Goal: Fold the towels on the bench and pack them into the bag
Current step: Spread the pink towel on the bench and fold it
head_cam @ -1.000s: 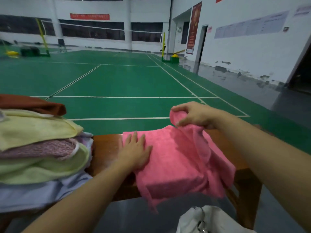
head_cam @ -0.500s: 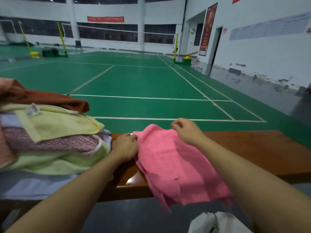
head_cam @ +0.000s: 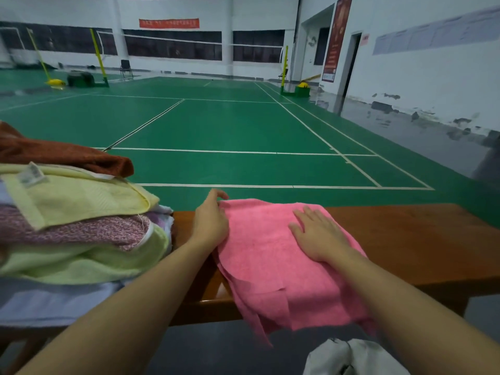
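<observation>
From the head view, the pink towel (head_cam: pixel 281 255) lies folded on the bench (head_cam: pixel 405 239), its near edge hanging over. The right hand (head_cam: pixel 319 236) lies flat on top, fingers straight. The left hand (head_cam: pixel 211 220) pinches its far left corner. A stack of towels (head_cam: pixel 75 217) sits left; the bag (head_cam: pixel 351 358) is below.

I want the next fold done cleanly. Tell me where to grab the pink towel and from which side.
Take the pink towel by its loose near edge, which hangs off the bench front, coming from below and the near side. That edge dangles free in layers, so fingers can likely pinch it. The right hand lies flat on top and the left hand rests at its far left corner.
</observation>
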Motion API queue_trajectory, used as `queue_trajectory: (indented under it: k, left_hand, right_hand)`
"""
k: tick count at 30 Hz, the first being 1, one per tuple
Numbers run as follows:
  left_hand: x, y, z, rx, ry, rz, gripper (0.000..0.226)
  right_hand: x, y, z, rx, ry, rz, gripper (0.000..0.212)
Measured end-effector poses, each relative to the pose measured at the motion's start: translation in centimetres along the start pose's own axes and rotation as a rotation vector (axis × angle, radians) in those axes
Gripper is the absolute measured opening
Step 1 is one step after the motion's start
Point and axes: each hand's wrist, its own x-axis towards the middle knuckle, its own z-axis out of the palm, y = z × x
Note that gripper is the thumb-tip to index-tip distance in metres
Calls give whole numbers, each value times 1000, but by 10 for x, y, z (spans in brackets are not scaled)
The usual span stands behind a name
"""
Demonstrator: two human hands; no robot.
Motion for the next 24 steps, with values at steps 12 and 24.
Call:
queue_trajectory:
  k: [12,24]
  left_hand:
    - [-4,2,-14,228,-46,-51,24]
    - [-8,-3,-8,238,-181,72,64]
  right_hand:
    - [5,12,-31,261,228,354,52]
    - [26,26,-47,750,213,452,17]
